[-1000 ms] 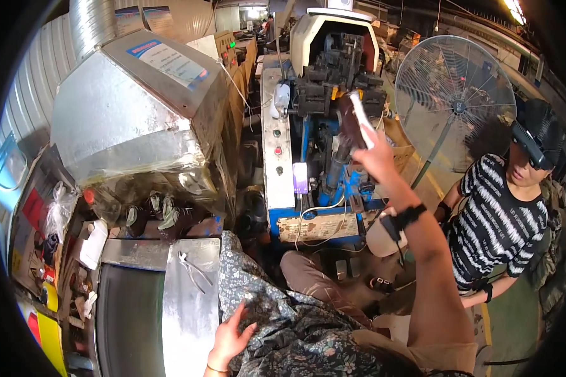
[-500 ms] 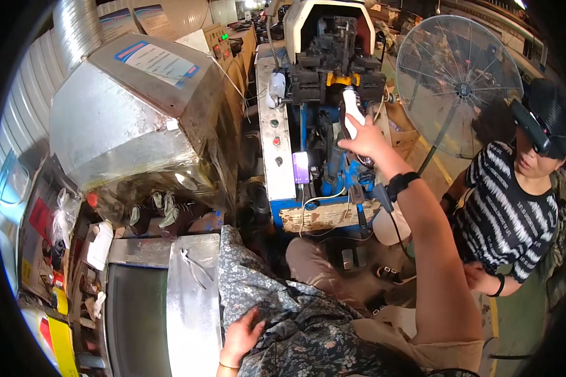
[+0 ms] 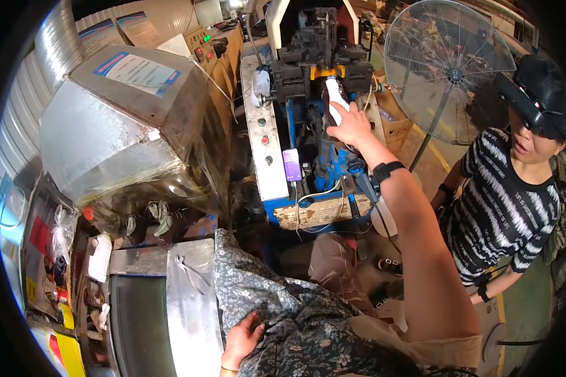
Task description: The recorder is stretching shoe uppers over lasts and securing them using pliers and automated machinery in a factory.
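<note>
My right hand (image 3: 351, 127) reaches far forward, its thumb and fingers gripping the near end of a dark shoe upper (image 3: 336, 99) whose white underside faces up. The shoe's far end meets a yellow part (image 3: 328, 72) of a black and blue machine (image 3: 324, 47). My left hand (image 3: 242, 339) rests on the dark floral apron (image 3: 258, 283) over my lap, fingers apart and slightly bent, holding nothing.
A pair of pliers (image 3: 192, 274) lies on the metal plate at left, below a large metal hood (image 3: 107, 125). Buttons and a phone (image 3: 292, 164) sit on the machine's left side. At right stand a fan (image 3: 454, 74) and a person in a striped shirt (image 3: 503, 201).
The whole view has shifted a little, so the machine sits further left. My right hand still grips the shoe at the yellow part. My left hand stays on the apron.
</note>
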Motion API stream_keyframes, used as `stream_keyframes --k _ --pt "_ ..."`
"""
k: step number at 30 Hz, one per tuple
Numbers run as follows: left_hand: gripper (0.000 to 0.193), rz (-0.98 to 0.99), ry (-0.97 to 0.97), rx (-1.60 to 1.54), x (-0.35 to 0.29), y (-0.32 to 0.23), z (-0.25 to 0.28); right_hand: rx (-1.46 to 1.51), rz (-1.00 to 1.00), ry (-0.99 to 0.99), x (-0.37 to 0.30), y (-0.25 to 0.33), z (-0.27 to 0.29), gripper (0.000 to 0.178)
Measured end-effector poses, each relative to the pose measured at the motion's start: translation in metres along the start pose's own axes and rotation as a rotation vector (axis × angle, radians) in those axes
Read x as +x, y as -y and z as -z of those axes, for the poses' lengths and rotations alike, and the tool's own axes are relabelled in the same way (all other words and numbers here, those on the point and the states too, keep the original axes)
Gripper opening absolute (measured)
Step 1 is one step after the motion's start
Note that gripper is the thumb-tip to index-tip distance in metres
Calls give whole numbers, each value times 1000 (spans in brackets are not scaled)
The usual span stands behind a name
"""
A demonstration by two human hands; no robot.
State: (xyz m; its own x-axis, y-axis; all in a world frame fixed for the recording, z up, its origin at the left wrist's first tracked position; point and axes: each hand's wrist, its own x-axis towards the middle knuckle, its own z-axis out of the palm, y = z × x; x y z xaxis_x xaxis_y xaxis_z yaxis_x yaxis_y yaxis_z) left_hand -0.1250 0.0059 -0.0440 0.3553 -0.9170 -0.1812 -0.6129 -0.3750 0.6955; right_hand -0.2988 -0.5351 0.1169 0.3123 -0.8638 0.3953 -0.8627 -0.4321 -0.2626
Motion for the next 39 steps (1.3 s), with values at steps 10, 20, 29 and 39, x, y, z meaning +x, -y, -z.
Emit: stream_keyframes --k 10,20,29,39 --pt "47 49 16 21 18 9 -12 32 -71 129 76 7 -3 83" --pt "38 231 29 138 53 31 -16 41 -76 141 98 8 9 87" --pt "34 366 41 -164 65 47 -18 14 -99 173 110 5 13 86" --pt "33 399 71 -366 69 41 -16 35 -88 142 106 6 14 86"
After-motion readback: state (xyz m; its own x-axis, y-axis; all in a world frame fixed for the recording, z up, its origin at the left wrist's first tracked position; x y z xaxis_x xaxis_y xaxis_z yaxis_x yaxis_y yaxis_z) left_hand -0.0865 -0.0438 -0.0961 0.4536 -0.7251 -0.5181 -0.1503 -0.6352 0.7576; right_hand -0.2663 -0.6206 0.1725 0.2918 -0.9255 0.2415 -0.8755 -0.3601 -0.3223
